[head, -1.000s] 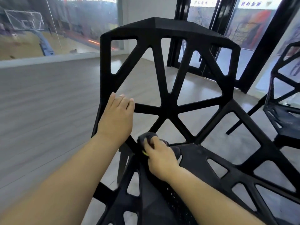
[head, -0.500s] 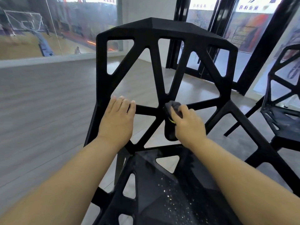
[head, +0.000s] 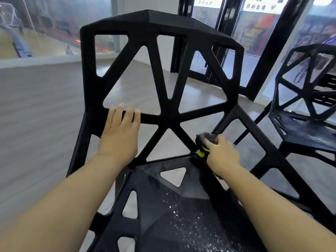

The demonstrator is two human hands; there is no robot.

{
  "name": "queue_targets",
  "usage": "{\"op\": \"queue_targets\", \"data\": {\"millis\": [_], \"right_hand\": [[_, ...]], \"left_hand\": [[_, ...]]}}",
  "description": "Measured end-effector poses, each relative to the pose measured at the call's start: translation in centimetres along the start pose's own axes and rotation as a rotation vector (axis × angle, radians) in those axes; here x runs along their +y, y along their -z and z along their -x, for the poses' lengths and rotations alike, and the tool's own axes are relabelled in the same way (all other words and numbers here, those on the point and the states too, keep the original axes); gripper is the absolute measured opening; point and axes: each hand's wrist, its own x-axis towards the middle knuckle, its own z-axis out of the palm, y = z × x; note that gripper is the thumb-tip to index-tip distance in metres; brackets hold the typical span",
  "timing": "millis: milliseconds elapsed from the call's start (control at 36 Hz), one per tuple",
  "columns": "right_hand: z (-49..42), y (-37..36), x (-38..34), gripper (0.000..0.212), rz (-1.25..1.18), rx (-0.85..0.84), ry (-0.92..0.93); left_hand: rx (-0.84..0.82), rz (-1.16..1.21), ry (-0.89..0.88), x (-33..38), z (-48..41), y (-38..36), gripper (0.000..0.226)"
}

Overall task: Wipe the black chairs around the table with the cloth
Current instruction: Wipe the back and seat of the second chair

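Grey floor (head: 36,115) seen through rigid black chair (head: 160,24); soft cloth (head: 207,138) is gripped bunched by right hand (head: 222,154); left hand (head: 119,140) fingers (head: 127,115) laid flat.

Floor (head: 45,115): grey wood-look planks, matte.
Glass wall (head: 54,20): upper left, above a white ledge (head: 36,61).
Court (head: 7,44): tan surface behind the glass; small blurred figure (head: 69,50) near the ledge.
Door frames (head: 269,51): black uprights, upper right.
Sign (head: 254,6): white with dark characters, behind the frames.

cloth (head: 207,138) against the near chair (head: 160,28), low right; second chair (head: 309,137) further right.
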Motion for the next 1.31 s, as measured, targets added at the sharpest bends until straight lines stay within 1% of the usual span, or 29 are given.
{"op": "queue_targets", "data": {"millis": [83,139,194,222,278,333,417,472,528,583,639,694,750,806,833,861,889,944,1000,1056,1111,1167,1250,1306], "right_hand": [[0.7,-0.5,0.1,0.054,-0.058,-0.031,0.003],[1.2,-0.6,-0.7,0.043,-0.097,-0.078,0.015],[1.7,-0.4,-1.8,0.030,-0.103,-0.140,0.078],[1.9,-0.4,-2.4,0.028,-0.112,-0.170,0.122],[2.5,-0.3,-3.8,0.032,-0.164,-0.229,0.202],[3.3,-0.4,-5.2,0.036,-0.190,-0.246,0.252],[4.5,-1.0,-6.3,0.041,-0.190,-0.164,0.278],[4.9,-1.1,-6.3,0.046,-0.253,-0.088,0.250],[5.0,-0.9,-6.2,0.047,-0.356,-0.002,0.205],[5.1,-0.3,-6.4,0.045,-0.487,0.074,0.169],[5.1,0.4,-6.9,0.040,-0.626,0.127,0.157],[5.3,1.0,-7.8,0.035,-0.735,0.148,0.161],[5.6,1.6,-9.1,0.033,-0.813,0.170,0.191],[5.8,2.2,-10.8,0.033,-0.882,0.203,0.225],[5.8,2.6,-11.8,0.033,-0.919,0.214,0.239],[5.9,3.1,-12.8,0.033,-0.961,0.223,0.251],[5.9,3.6,-13.8,0.034,-1.006,0.234,0.264],[5.7,4.8,-15.7,0.035,-1.104,0.252,0.294],[5.3,6.0,-17.5,0.037,-1.170,0.236,0.333],[4.7,6.9,-19.2,0.047,-1.177,0.186,0.412],[4.2,7.1,-20.5,0.059,-1.195,0.105,0.502],[3.6,6.9,-21.0,0.066,-1.180,0.071,0.564],[2.7,5.8,-20.9,0.061,-1.208,0.100,0.565],[2.2,4.9,-21.2,0.055,-1.170,0.191,0.513]], "left_hand": [[-0.004,0.006,0.000,-0.2,-0.2,0.0,0.072],[-0.028,0.011,0.002,-0.2,-0.3,0.3,0.072],[-0.068,0.014,0.011,-0.2,-0.4,0.8,0.072],[-0.083,0.021,0.013,-0.1,-0.4,1.1,0.073],[-0.092,0.060,0.012,0.0,-0.5,1.4,0.073],[-0.111,0.112,0.009,0.0,-0.5,1.8,0.072],[-0.168,0.165,-0.012,-0.5,-0.3,2.5,0.066],[-0.178,0.219,-0.046,-0.9,0.1,3.1,0.059],[-0.157,0.344,-0.048,-1.2,0.9,3.6,0.051],[-0.100,0.447,-0.004,-1.6,2.3,4.3,0.044],[0.018,0.484,0.064,-2.1,4.0,4.9,0.038],[0.146,0.495,0.119,-2.9,5.8,5.4,0.036],[0.168,0.508,0.228,-3.7,7.6,5.8,0.041],[0.098,0.625,0.429,-4.1,9.1,6.3,0.039],[0.061,0.715,0.542,-4.0,9.6,6.4,0.035],[0.030,0.787,0.613,-3.8,9.9,6.4,0.027],[0.022,0.819,0.635,-3.6,9.9,6.4,0.019],[0.067,0.848,0.655,-3.4,9.8,6.5,0.013],[0.097,0.870,0.664,-3.4,9.5,6.6,0.015],[0.098,0.871,0.658,-3.6,9.1,6.6,0.021],[0.101,0.867,0.643,-3.7,8.7,6.3,0.019],[0.102,0.867,0.628,-3.9,8.4,5.8,0.019],[0.083,0.875,0.597,-4.4,7.8,5.1,0.023],[0.082,0.874,0.571,-4.7,7.2,4.8,0.026]]}}
